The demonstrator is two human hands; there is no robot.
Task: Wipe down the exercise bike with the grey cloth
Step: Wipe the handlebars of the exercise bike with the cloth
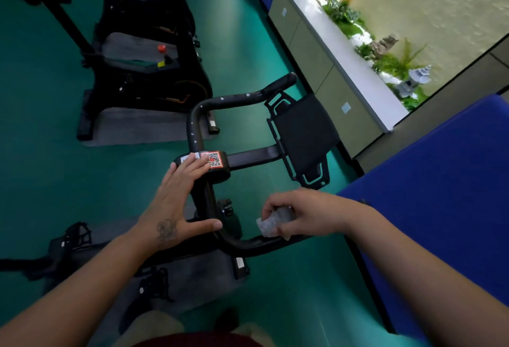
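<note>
The exercise bike's black handlebar (228,104) fills the middle of the head view, with a QR-code sticker on its centre clamp (214,160) and a black tablet holder (303,131) beyond it. My left hand (176,203) lies flat, fingers straight, on the clamp and the left bar, thumb stretched toward the stem. My right hand (300,214) grips a bunched grey cloth (272,222) and holds it against the near right bend of the handlebar. White specks dot the far bar.
A second black exercise bike (143,71) stands on a grey mat at upper left. Blue padded panels (440,195) and a low cabinet with a white top (330,43) run along the right. Pedals (74,233) and a grey mat lie below on the green floor.
</note>
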